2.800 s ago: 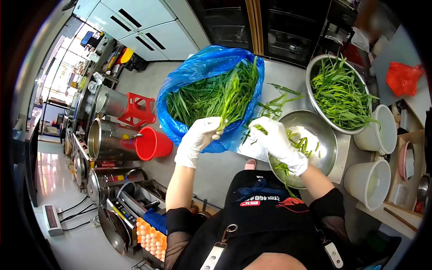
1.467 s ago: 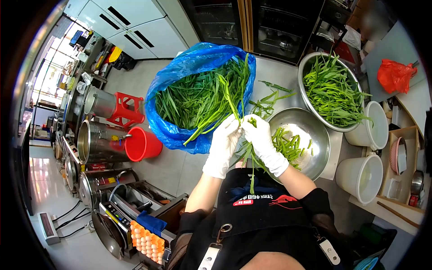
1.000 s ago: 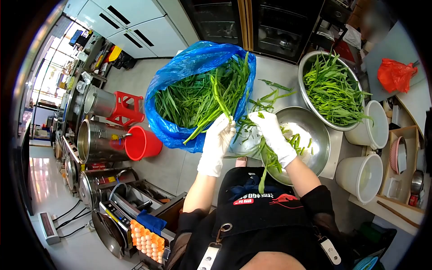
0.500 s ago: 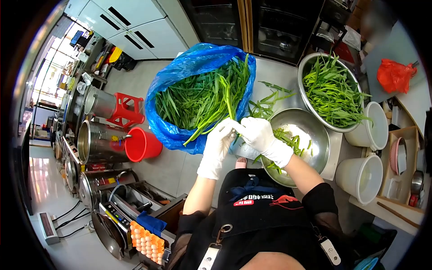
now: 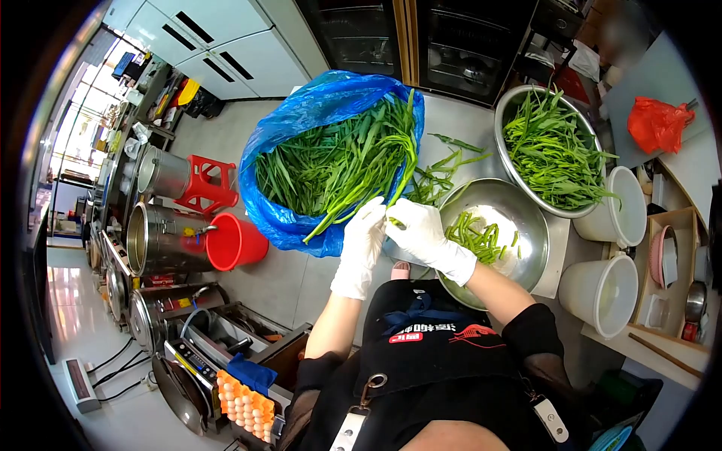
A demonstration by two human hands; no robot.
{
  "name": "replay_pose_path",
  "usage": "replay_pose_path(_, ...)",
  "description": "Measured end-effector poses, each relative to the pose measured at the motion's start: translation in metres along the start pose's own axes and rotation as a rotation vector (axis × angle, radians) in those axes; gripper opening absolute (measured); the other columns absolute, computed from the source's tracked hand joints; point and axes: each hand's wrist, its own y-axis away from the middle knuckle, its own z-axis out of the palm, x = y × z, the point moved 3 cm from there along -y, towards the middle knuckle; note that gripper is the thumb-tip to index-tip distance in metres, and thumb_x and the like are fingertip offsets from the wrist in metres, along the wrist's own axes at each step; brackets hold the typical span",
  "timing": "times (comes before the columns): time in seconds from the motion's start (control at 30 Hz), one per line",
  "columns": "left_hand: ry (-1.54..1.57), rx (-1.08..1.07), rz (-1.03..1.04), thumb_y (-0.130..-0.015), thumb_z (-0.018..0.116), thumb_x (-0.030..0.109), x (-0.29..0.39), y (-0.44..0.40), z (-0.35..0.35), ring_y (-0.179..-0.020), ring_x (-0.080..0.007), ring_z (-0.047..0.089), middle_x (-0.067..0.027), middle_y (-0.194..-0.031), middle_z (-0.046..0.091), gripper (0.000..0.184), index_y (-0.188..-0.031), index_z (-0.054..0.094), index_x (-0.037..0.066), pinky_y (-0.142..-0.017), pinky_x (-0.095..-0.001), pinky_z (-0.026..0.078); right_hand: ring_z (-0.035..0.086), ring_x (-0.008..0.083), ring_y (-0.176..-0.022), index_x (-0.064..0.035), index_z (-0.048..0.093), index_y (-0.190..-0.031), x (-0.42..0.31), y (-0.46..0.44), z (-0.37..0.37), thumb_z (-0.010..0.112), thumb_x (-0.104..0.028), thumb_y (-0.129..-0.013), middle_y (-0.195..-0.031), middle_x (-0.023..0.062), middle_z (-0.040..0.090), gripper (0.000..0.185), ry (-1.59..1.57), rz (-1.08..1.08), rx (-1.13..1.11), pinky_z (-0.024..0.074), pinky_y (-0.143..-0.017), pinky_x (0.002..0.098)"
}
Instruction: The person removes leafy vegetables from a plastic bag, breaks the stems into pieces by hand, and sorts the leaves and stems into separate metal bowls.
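My left hand (image 5: 364, 239), in a white glove, is closed on the lower end of long green stems (image 5: 408, 161) at the front edge of the blue plastic bag (image 5: 263, 143). Right beside it, my gloved right hand (image 5: 421, 231) pinches green stem pieces, its fingertips near the same stems. Leafy greens (image 5: 316, 161) fill the bag. A steel bowl (image 5: 535, 263) to the right holds short cut stems (image 5: 481, 239). Behind it, a larger steel basin (image 5: 505, 113) is heaped with leafy greens (image 5: 553, 154). Loose leaves (image 5: 436, 177) lie between bag and bowl.
Two white buckets (image 5: 599, 295) stand at the right, near a wooden box (image 5: 681, 225) and a red plastic bag (image 5: 658, 124). On the left are a red bucket (image 5: 235, 242), a red stool (image 5: 207, 184), large steel pots (image 5: 162, 239) and an egg tray (image 5: 244, 404).
Both hands came together, parted and met again at the stems. The leafy piece that hung from my right hand is gone from it. The held stems now lean to the right. The view has shifted slightly.
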Motion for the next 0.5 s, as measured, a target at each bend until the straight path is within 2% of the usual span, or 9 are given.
replay_pose_path(0.03,-0.002,0.012,-0.004,-0.089,0.062,0.001,0.003,0.001,0.003,-0.096,-0.0196,0.062,-0.012,-0.107,0.062,0.038,-0.125,0.052,-0.009,-0.088,-0.0305,0.051,0.062,0.0299,-0.072,-0.0054,0.063,-0.093,0.005,0.001,0.004,0.064,-0.013,-0.078,-0.079,0.0088,0.059,0.016,-0.083,0.097,-0.025,0.0492,-0.06,0.0375)
replay_pose_path(0.07,-0.002,0.04,-0.015,-0.089,0.061,0.0,0.006,0.002,0.007,-0.091,-0.0189,0.061,-0.0113,-0.103,0.061,0.037,-0.123,0.052,-0.009,-0.082,-0.0295,0.051,0.064,0.0276,-0.073,-0.0032,0.061,-0.095,0.012,0.001,0.008,0.063,-0.013,-0.084,-0.08,0.0089,0.061,0.015,-0.191,0.157,-0.008,0.0494,-0.063,0.0362)
replay_pose_path(0.17,0.091,-0.082,-0.068,-0.089,0.061,0.0,0.015,-0.001,-0.001,-0.084,-0.0178,0.059,-0.0099,-0.097,0.06,0.036,-0.122,0.052,-0.009,-0.075,-0.0279,0.051,0.062,0.0202,-0.07,-0.0025,0.061,-0.096,0.033,0.001,0.012,0.061,-0.014,-0.089,-0.078,0.0068,0.061,0.014,-0.344,0.226,0.088,0.0495,-0.064,0.0342)
replay_pose_path(0.2,0.119,-0.064,-0.078,-0.089,0.061,0.001,0.017,-0.001,-0.002,-0.078,-0.0164,0.056,-0.0088,-0.093,0.058,0.035,-0.121,0.052,-0.009,-0.068,-0.0265,0.048,0.056,0.0117,-0.067,-0.0025,0.061,-0.096,0.042,0.0,0.014,0.058,-0.014,-0.092,-0.08,0.0035,0.063,0.013,-0.426,0.269,0.077,0.0473,-0.062,0.0293)
replay_pose_path(0.23,0.127,-0.063,-0.089,-0.089,0.061,0.001,0.017,-0.001,-0.005,-0.079,-0.0164,0.056,-0.009,-0.093,0.058,0.035,-0.121,0.052,-0.009,-0.068,-0.0264,0.048,0.051,0.0071,-0.062,-0.0033,0.062,-0.096,0.041,-0.004,0.005,0.055,-0.012,-0.092,-0.083,0.0019,0.065,0.012,-0.643,0.555,-0.113,0.0427,-0.057,0.0231)
replay_pose_path(0.3,0.14,-0.064,-0.114,-0.089,0.061,0.002,0.018,0.001,-0.012,-0.079,-0.0163,0.056,-0.0092,-0.093,0.059,0.035,-0.121,0.052,-0.008,-0.068,-0.0261,0.048,0.045,0.0037,-0.057,-0.0046,0.062,-0.097,0.037,-0.012,-0.004,0.055,-0.012,-0.091,-0.08,0.0006,0.064,0.012,-0.815,0.63,-0.095,0.0365,-0.053,0.0185)
replay_pose_path(0.4,0.013,-0.022,-0.095,-0.089,0.062,0.004,0.02,0.009,-0.015,-0.079,-0.0149,0.056,-0.0077,-0.093,0.06,0.031,-0.119,0.056,-0.005,-0.068,-0.0256,0.047,0.044,0.004,-0.056,-0.0048,0.062,-0.097,0.041,-0.019,0.007,0.056,-0.012,-0.09,-0.076,0.0002,0.062,0.012,-0.909,0.677,-0.098,0.0353,-0.051,0.0185)
replay_pose_path(0.5,-0.175,0.07,0.026,-0.089,0.064,0.005,0.019,0.02,-0.01,-0.079,-0.0129,0.055,-0.0068,-0.096,0.063,0.026,-0.114,0.061,-0.002,-0.067,-0.0254,0.046,0.046,0.0044,-0.057,-0.0034,0.062,-0.1,0.032,-0.026,0.024,0.057,-0.011,-0.088,-0.074,-0.0005,0.06,0.015,-0.814,0.576,-0.176,0.0361,-0.051,0.0195)
